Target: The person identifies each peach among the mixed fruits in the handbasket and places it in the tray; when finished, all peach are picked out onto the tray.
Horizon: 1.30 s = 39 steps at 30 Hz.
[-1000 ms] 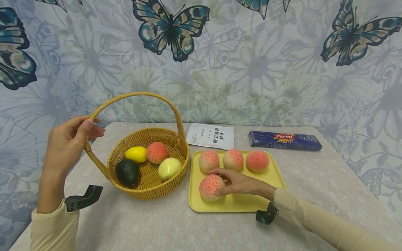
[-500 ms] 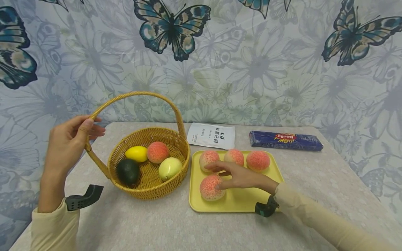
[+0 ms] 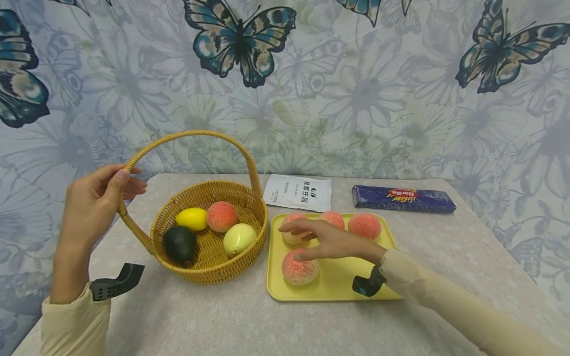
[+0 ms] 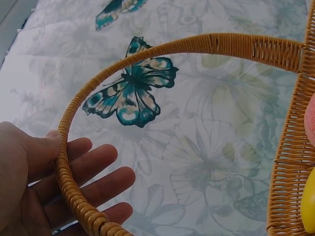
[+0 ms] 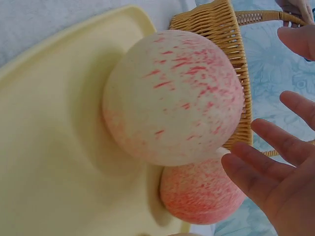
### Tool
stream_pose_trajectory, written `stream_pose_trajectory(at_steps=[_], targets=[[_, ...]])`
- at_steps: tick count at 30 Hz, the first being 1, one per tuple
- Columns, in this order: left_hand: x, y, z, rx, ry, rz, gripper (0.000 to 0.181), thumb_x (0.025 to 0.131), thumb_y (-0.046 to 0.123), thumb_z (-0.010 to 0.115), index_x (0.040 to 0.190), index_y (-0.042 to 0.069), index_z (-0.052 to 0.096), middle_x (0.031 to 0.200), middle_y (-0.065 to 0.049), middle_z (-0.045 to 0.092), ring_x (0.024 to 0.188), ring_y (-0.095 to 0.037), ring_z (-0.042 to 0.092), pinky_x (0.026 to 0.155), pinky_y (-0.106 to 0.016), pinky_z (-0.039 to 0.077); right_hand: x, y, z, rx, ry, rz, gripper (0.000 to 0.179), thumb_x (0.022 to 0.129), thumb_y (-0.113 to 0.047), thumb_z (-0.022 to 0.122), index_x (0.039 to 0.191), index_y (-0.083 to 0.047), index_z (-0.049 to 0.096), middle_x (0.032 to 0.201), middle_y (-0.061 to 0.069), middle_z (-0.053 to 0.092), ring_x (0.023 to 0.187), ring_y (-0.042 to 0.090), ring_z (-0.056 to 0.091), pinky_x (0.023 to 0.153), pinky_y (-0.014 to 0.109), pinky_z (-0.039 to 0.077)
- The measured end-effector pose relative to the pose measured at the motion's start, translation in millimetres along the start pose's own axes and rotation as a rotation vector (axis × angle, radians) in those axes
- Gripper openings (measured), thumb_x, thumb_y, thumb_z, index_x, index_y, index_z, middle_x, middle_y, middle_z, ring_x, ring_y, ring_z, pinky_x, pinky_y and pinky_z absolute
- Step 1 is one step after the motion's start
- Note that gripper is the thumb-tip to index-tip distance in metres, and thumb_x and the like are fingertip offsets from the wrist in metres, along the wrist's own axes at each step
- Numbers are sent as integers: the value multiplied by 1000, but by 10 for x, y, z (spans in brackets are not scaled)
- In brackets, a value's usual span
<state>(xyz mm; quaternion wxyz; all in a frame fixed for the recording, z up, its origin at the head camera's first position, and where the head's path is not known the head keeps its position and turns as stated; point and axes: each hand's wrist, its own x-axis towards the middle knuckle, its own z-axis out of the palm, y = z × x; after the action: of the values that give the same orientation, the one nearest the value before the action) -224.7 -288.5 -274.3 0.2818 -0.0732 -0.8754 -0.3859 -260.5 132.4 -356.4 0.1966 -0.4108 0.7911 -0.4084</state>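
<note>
My left hand [image 3: 91,202] holds the tall arched handle [image 4: 93,81] of a yellow wicker basket [image 3: 213,277], thumb on one side and fingers behind. Inside the basket lie a yellow lemon [image 3: 192,218], a red-pink peach [image 3: 222,216], a pale green-yellow fruit [image 3: 240,240] and a dark green avocado [image 3: 180,244]. Over the yellow tray [image 3: 347,289] my right hand [image 3: 331,240] hovers with spread fingers and nothing in its grasp. Just beneath its thumb sits the near peach [image 3: 300,269], large in the right wrist view. Behind the hand is a back-left peach [image 3: 291,237], partly covered by the fingers.
Two more peaches stand along the tray's back edge, a partly hidden middle one [image 3: 333,218] and a right one [image 3: 365,226]. A white printed packet [image 3: 297,193] and a blue Barilla box [image 3: 403,199] lie behind the tray, near the patterned backdrop [image 3: 311,123].
My right hand has let go of the near peach and risen slightly, its fingers opening and drifting left over the tray. That peach stays in place. The left hand keeps its hold on the handle.
</note>
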Motion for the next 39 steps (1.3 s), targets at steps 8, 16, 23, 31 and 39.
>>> stream_pose_trajectory(at_steps=[8, 16, 23, 31, 39], targets=[[-1, -11, 7, 2, 0, -3, 33, 100, 27, 49, 115, 1, 64, 81, 19, 64, 73, 8, 62, 64, -5, 48, 168, -129, 18, -81, 31, -7, 58, 87, -30, 71, 139, -17, 48, 141, 0, 47, 133, 28, 43, 107, 41, 38], [-23, -3, 21, 3, 6, 1, 33, 100, 27, 49, 115, 1, 63, 82, 19, 63, 73, 9, 62, 65, -5, 48, 281, -176, 51, -114, 57, -11, 57, 88, -29, 69, 139, -15, 47, 143, -5, 45, 134, 21, 41, 108, 40, 37], [-50, -4, 25, 11, 11, -8, 34, 101, 28, 48, 115, 1, 63, 82, 19, 63, 73, 8, 61, 65, -5, 47, 389, -206, 95, -133, 65, -56, 54, 88, -23, 69, 137, -15, 49, 142, -4, 47, 135, 23, 40, 107, 45, 38], [-43, 6, 31, 2, 6, -8, 34, 101, 28, 48, 115, 1, 63, 83, 16, 64, 74, 7, 62, 66, -6, 48, 490, -262, 84, -160, 55, -64, 56, 89, -27, 69, 139, -14, 47, 143, -2, 46, 135, 23, 40, 108, 42, 37], [-45, 15, 18, -3, 7, -7, 34, 100, 28, 49, 115, 1, 63, 83, 18, 64, 74, 8, 62, 66, -5, 48, 622, -311, 94, -203, 48, -104, 57, 89, -27, 69, 139, -11, 47, 141, 1, 48, 132, 18, 42, 106, 45, 39]])
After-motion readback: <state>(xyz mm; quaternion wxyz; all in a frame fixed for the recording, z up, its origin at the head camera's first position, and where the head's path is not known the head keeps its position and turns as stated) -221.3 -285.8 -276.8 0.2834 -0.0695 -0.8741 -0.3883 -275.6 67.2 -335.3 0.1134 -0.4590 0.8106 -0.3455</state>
